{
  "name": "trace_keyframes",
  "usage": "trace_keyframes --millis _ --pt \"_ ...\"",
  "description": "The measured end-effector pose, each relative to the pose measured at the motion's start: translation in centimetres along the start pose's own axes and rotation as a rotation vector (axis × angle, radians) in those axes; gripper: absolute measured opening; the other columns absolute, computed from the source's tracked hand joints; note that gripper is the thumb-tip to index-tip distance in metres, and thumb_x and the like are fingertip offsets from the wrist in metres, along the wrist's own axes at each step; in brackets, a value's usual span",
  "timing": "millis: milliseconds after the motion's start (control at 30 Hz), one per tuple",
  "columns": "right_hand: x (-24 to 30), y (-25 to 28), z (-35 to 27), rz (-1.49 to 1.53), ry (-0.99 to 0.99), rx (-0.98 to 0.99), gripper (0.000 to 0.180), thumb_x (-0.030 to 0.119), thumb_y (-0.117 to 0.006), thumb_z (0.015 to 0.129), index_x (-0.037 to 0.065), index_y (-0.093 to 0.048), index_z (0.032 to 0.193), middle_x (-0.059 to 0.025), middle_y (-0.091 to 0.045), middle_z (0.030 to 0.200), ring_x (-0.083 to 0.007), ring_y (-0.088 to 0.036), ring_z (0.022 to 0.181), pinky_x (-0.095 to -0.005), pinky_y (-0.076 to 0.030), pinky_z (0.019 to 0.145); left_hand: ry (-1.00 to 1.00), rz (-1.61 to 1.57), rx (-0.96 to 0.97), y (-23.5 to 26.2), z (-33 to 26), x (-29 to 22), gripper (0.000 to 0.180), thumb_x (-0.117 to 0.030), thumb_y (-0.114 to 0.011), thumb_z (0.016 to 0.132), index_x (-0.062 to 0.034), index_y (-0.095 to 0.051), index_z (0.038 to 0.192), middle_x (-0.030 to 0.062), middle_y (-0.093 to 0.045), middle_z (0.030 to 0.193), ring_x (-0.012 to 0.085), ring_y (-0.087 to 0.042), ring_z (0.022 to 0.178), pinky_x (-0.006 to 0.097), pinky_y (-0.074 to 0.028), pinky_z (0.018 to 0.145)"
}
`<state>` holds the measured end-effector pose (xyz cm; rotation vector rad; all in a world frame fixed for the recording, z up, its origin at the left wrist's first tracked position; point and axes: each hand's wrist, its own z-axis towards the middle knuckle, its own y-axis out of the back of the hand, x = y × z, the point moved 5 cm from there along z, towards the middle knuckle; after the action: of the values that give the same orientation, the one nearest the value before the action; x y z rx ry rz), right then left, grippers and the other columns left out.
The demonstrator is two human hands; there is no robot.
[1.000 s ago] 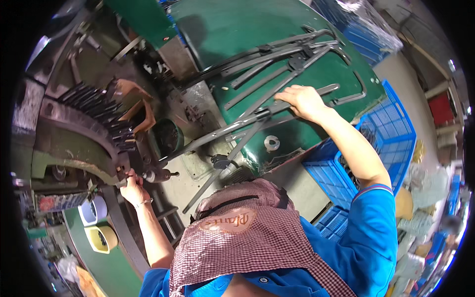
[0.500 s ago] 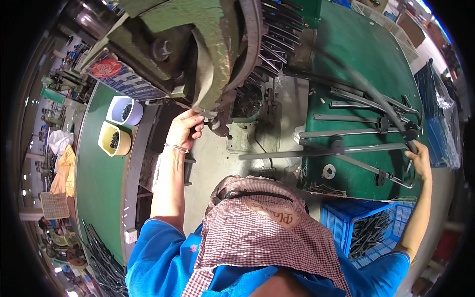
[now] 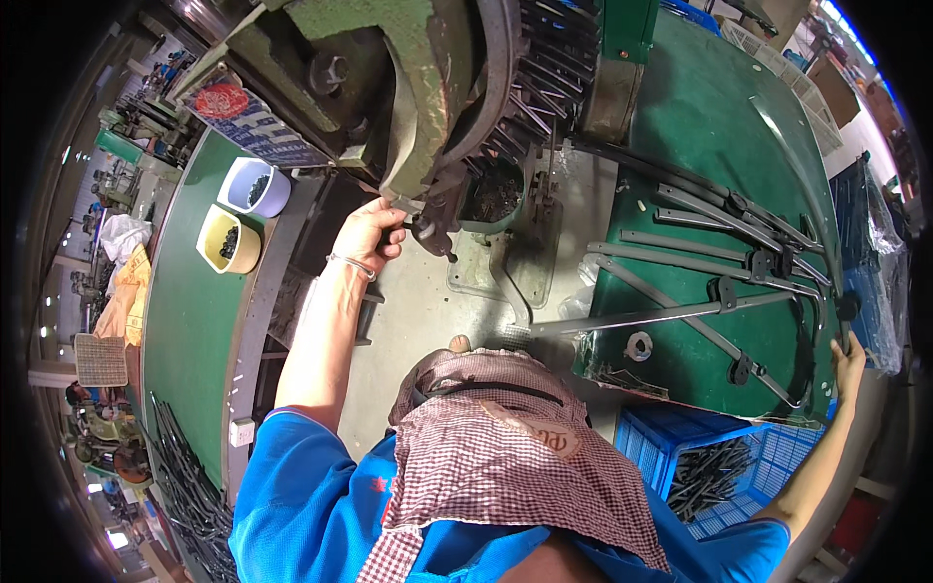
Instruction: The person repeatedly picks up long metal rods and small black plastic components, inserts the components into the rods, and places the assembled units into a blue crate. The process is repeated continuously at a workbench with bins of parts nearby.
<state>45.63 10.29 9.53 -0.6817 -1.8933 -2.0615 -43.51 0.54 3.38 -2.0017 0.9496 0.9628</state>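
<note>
Workshop floor of grey concrete spreads beneath us, with a green press machine point(image 3: 389, 87) looming at twelve o'clock and a green work table point(image 3: 709, 117) filling the two o'clock side. Our left hand point(image 3: 367, 233) reaches up toward eleven o'clock, its fingers curled together around a dark knob point(image 3: 425, 231) at the foot of the machine. Our right hand point(image 3: 847, 361) stretches far out to three o'clock, closed on the end of a long metal wiper arm point(image 3: 680, 313) that lies across the table, among other dark wiper arms point(image 3: 719, 209) laid side by side. At nine o'clock a narrow green bench point(image 3: 185, 321) carries a lilac tub point(image 3: 255, 188) and a yellow tub point(image 3: 228, 240), just beside each other, both holding small dark parts. Down at five o'clock a blue crate point(image 3: 671, 452) holds more metal pieces. A checked cloth point(image 3: 505, 466) hangs at six o'clock.
</note>
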Motion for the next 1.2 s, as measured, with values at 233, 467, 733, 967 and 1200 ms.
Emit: trace_keyframes --millis 233,467,733,967,1200 --pt "17.7 -4.8 -9.5 -0.351 0.491 -0.005 0.03 0.014 -0.085 0.065 0.001 -0.058 0.073 -0.0152 -0.053 0.066 -0.0358 -0.055 0.063 -0.0406 -0.044 0.059 -0.288 0.286 -0.123 -0.9 -2.6 -0.2 0.011 -0.017 -0.071 0.093 -0.0062 -0.071 0.095 -0.0048 -0.053 0.067 0.0051 -0.047 0.054 0.022 -0.033 0.045" --pt "38.2 -17.6 -14.4 -0.115 0.886 0.123 0.027 0.015 -0.078 0.069 0.007 -0.07 0.094 -0.0094 -0.06 0.081 -0.0314 -0.062 0.083 -0.0426 -0.05 0.074 -1.043 1.29 0.292 -9.5 -14.7 -1.8 0.039 -0.022 -0.08 0.077 -0.0055 -0.072 0.111 0.0064 -0.058 0.081 0.0221 -0.058 0.071 0.032 -0.05 0.066" --pt "49.8 -25.2 -17.9 -0.042 1.045 0.053 0.043 0.016 -0.084 0.064 0.013 -0.071 0.104 -0.0031 -0.06 0.083 -0.0255 -0.061 0.08 -0.038 -0.049 0.069 -0.944 1.805 0.002 -3.2 -11.0 -1.0 0.034 -0.024 -0.082 0.071 -0.0109 -0.07 0.1 0.0039 -0.059 0.084 0.023 -0.062 0.081 0.036 -0.053 0.067" --pt "54.7 -28.8 -18.1 0.009 1.115 0.103 0.041 0.021 -0.079 0.078 0.012 -0.068 0.116 -0.006 -0.061 0.085 -0.0269 -0.064 0.076 -0.0386 -0.054 0.065 -0.982 1.796 -0.229 3.8 -8.5 -8.0 0.034 -0.016 -0.079 0.073 -0.0119 -0.071 0.106 0.0063 -0.057 0.086 0.0264 -0.062 0.083 0.04 -0.051 0.068" --pt "57.2 -32.3 -16.9 -0.064 1.009 0.06 0.032 0.033 -0.073 0.088 0.011 -0.072 0.11 -0.0101 -0.071 0.102 -0.0322 -0.069 0.087 -0.0408 -0.056 0.073 -0.977 1.787 -0.222 6.0 -3.9 -11.0 0.035 -0.016 -0.078 0.076 -0.0126 -0.07 0.11 0.0066 -0.059 0.088 0.0283 -0.064 0.087 0.041 -0.051 0.069"
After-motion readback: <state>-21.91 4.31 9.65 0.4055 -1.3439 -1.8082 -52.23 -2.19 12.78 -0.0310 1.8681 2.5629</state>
